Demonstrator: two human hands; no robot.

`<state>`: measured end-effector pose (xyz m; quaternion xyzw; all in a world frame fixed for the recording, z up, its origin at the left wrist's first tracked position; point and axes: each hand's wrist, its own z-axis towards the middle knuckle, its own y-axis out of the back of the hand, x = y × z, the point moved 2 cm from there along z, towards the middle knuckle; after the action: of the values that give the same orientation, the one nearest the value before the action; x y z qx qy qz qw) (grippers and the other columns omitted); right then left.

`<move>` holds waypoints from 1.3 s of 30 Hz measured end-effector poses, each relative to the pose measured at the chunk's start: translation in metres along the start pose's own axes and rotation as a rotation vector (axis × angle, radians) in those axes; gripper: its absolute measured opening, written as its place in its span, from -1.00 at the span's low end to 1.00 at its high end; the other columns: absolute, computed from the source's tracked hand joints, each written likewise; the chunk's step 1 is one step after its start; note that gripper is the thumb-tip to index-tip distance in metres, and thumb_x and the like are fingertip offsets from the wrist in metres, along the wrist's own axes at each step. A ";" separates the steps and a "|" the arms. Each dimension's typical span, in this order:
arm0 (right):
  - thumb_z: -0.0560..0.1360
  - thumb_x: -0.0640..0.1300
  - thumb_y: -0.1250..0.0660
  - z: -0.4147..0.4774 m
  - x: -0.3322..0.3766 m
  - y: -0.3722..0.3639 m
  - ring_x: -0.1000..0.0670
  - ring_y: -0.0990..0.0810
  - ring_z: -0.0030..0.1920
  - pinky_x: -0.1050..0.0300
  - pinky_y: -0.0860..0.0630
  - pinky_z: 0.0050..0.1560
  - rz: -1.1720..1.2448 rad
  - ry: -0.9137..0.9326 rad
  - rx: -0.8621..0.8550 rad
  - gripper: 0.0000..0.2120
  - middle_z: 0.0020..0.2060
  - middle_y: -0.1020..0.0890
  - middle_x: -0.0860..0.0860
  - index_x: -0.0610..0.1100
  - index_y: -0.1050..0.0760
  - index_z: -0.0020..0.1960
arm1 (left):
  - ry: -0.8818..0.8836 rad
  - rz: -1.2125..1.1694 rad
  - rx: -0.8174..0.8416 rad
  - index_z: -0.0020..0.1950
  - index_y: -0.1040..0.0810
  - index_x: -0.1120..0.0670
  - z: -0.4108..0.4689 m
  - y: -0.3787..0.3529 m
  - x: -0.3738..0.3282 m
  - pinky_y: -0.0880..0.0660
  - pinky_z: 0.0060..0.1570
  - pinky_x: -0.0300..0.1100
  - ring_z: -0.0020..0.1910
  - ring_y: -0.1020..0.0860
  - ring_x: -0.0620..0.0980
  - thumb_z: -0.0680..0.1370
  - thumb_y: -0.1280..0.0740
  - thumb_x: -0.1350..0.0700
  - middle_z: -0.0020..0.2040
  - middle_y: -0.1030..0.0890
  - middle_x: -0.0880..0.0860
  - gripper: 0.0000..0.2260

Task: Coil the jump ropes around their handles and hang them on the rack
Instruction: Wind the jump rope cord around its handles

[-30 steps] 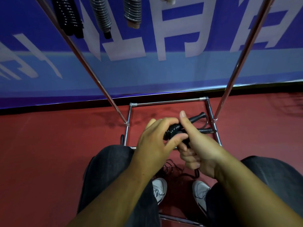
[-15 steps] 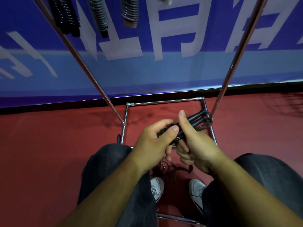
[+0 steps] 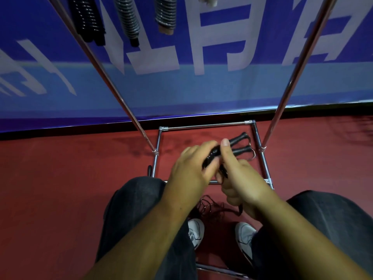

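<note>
Right hand [image 3: 240,178]: curled round both black handles [image 3: 240,140], thumb on top.
Left hand [image 3: 189,174]: pinching the wound turns.
Rope [image 3: 211,158]: low over the rack [image 3: 203,124] base — slack tail [image 3: 210,209] pooled by shoes [image 3: 196,233].
Handling: light, limp, likely springy — hold by stiff handles.

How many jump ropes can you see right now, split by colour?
Black: 2 (hung black rope, held black rope)
Grey: 2 (hung grey rope, tan-handled grey rope)
Pale: 1 (pale piece, cut off at top edge)
Total: 5
</note>
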<state>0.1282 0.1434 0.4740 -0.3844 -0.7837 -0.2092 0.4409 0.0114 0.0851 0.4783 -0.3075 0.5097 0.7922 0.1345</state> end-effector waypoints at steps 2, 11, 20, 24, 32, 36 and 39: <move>0.40 0.62 -0.03 -0.003 0.000 0.006 0.04 -0.12 -0.55 0.22 -0.06 -0.47 0.017 -0.101 0.053 -0.24 -0.55 -0.18 0.03 -0.09 -0.31 -0.41 | -0.118 0.139 0.026 0.30 -0.53 -0.05 -0.001 -0.005 0.000 -0.29 -0.13 -0.25 -0.11 -0.33 -0.10 0.58 -0.27 -0.05 -0.12 -0.51 -0.04 -0.69; 0.54 0.40 -0.08 0.001 -0.002 0.020 0.05 -0.05 -0.54 0.20 0.00 -0.49 0.130 -0.139 0.039 -0.37 -0.49 -0.13 0.00 -0.09 -0.26 -0.42 | -0.233 0.261 0.155 0.44 -0.37 -0.16 -0.004 -0.005 -0.007 -0.38 -0.09 -0.16 -0.07 -0.31 -0.06 0.65 -0.16 -0.18 -0.09 -0.37 -0.08 -0.64; 0.64 0.21 -0.19 0.006 0.001 0.017 0.04 -0.08 -0.54 0.20 -0.04 -0.47 0.250 0.130 0.025 -0.48 -0.51 -0.15 -0.01 -0.09 -0.31 -0.37 | 0.301 -0.412 0.219 0.29 -0.41 -0.26 -0.005 0.000 0.003 -0.46 -0.13 -0.29 -0.21 -0.51 -0.22 0.67 -0.11 -0.22 -0.13 -0.56 -0.20 -0.77; 0.64 0.22 -0.19 0.007 0.000 0.013 0.04 -0.14 -0.56 0.18 -0.11 -0.47 0.151 0.247 0.048 -0.49 -0.53 -0.20 0.01 -0.08 -0.31 -0.37 | 0.479 -0.743 0.243 0.13 -0.56 -0.18 -0.003 -0.002 0.000 -0.31 -0.37 -0.22 -0.42 -0.33 -0.15 0.60 -0.05 -0.33 -0.40 -0.36 -0.11 -0.61; 0.56 0.35 -0.23 0.010 -0.003 0.008 0.04 -0.10 -0.51 0.08 -0.03 -0.42 0.201 0.231 0.156 -0.46 -0.50 -0.18 -0.01 -0.03 -0.39 -0.40 | 0.296 -0.700 0.188 0.14 -0.61 -0.12 -0.002 0.006 0.004 -0.39 -0.34 -0.20 -0.38 -0.39 -0.12 0.67 -0.14 -0.08 -0.30 -0.50 -0.12 -0.75; 0.53 0.28 -0.23 0.007 -0.003 0.007 0.03 -0.12 -0.50 -0.02 -0.01 -0.36 0.147 0.219 0.188 -0.49 -0.52 -0.21 0.02 -0.09 -0.39 -0.38 | 0.316 -0.816 0.250 0.12 -0.68 -0.06 0.003 0.010 0.003 -0.41 -0.39 -0.20 -0.42 -0.38 -0.11 0.67 -0.23 -0.06 -0.29 -0.56 0.01 -0.76; 0.62 0.18 -0.17 0.002 0.000 0.008 0.04 -0.13 -0.52 0.06 -0.03 -0.39 0.103 0.240 0.231 -0.54 -0.54 -0.26 0.06 -0.04 -0.53 -0.33 | 0.364 -0.855 0.299 0.12 -0.71 -0.04 0.004 0.011 0.003 -0.42 -0.43 -0.17 -0.51 -0.34 -0.10 0.63 -0.21 -0.17 -0.39 -0.52 0.04 -0.66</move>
<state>0.1330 0.1494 0.4732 -0.3433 -0.7234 -0.1393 0.5826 0.0018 0.0836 0.4859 -0.6001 0.4612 0.5176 0.3990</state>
